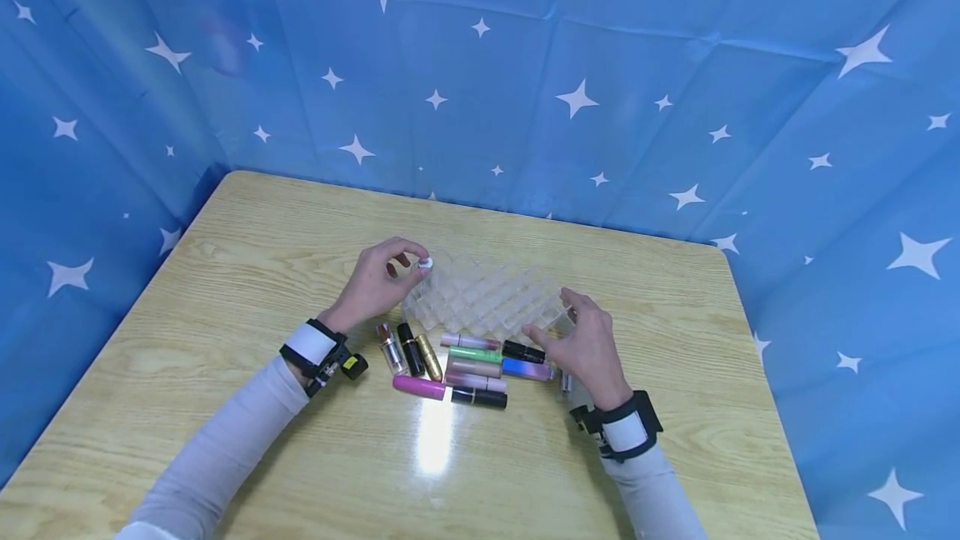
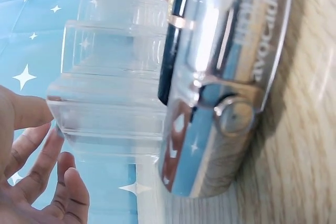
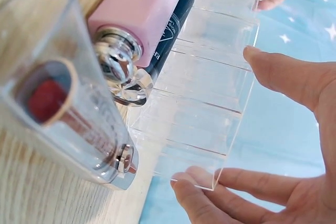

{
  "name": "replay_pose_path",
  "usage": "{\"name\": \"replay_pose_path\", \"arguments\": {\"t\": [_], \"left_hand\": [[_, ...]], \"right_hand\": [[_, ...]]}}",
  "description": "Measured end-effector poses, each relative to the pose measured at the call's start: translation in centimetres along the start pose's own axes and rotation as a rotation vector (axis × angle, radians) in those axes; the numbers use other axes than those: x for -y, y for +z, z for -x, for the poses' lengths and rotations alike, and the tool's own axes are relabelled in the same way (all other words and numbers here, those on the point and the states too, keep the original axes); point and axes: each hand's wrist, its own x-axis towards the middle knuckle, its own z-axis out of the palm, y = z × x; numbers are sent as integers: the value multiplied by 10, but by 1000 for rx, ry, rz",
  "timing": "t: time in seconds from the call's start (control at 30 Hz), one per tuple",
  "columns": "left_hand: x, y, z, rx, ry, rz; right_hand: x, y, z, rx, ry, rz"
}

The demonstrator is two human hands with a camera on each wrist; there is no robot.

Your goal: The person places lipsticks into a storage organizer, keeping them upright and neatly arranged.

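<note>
A clear plastic organizer point(image 1: 483, 298) with rows of slots stands on the table between the hands. At its far left corner my left hand point(image 1: 378, 277) pinches the rim between thumb and fingers; a small white spot shows at the fingertips in the head view. My right hand point(image 1: 588, 348) grips the right end, its thumb on the upper edge and its other fingers curled at the end corner, as the right wrist view shows. Close below that hand lies a clear-cased lipstick point(image 3: 50, 98) with a red bullet. A silver lipstick point(image 2: 220, 87) lies near the left hand.
Several cosmetic tubes lie before the organizer: a gold tube point(image 1: 429, 357), a magenta tube point(image 1: 418, 387), a green tube point(image 1: 476, 354), a black tube point(image 1: 523, 352) and a blue-purple tube point(image 1: 527, 369). Behind the wooden table point(image 1: 300, 215) hangs a blue star-patterned curtain point(image 1: 480, 90).
</note>
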Motion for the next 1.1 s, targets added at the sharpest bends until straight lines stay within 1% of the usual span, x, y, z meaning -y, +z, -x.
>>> {"name": "replay_pose_path", "arguments": {"t": [0.1, 0.27, 0.37, 0.43, 0.53, 0.67, 0.7, 0.77, 0.83, 0.9, 0.97, 1.03, 1.1], "left_hand": [[-1, -1, 0, -5, 3, 5], [-4, -6, 0, -18, 9, 4], [-10, -10, 6, -20, 10, -13], [-14, -12, 13, -14, 21, -23], [-20, -14, 25, 3, 52, -41], [-29, -12, 42, 50, 89, -72], [-31, -11, 46, 65, 96, -82], [-36, -8, 54, 95, 110, -101], [-41, -4, 61, 121, 122, -114], [-46, 0, 67, 144, 133, -120], [-51, 5, 73, 168, 133, -131], [-54, 10, 79, 196, 129, -145], [-57, 17, 83, 225, 126, -169]], "right_hand": [[0, 0, 0, 4, 5, -1], [3, 0, 0, 19, 14, 4], [4, 1, 1, 36, 15, 24], [5, 1, 4, 33, -7, 47], [6, 3, 9, -15, -80, 86], [12, 4, 19, -128, -259, 115], [14, 5, 23, -143, -310, 114], [19, 6, 30, -142, -399, 123], [24, 9, 38, -90, -471, 139], [29, 13, 46, -6, -514, 161], [32, 20, 54, 84, -534, 194], [34, 26, 60, 156, -536, 219], [35, 32, 65, 192, -535, 248]]}}
